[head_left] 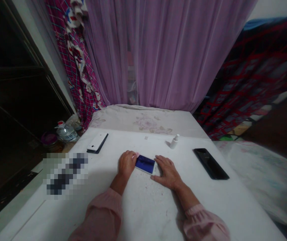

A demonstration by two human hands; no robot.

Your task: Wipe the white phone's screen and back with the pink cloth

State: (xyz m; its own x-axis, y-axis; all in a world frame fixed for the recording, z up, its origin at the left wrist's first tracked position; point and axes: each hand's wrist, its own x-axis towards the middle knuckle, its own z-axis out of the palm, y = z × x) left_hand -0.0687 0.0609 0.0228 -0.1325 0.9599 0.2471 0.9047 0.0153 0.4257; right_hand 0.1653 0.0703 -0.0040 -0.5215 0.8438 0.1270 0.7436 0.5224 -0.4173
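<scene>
Left hand (127, 164) is clenched on a pink cloth (135, 155) at the upper-left corner of a white smartphone (145, 164), which lies flat on the white counter (143, 207). Right hand (167, 172) is released, flat, just beside the smartphone. Beyond stand a white spray bottle (175, 142) and 2 phones: white phone (97, 142) left, black phone (210, 163) right.

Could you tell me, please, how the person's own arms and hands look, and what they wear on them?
The left sleeve and right sleeve are long, pale pink and loose, with gathered cuffs. The left hand and right hand are bare, without gloves. No cables or markings show.
</scene>
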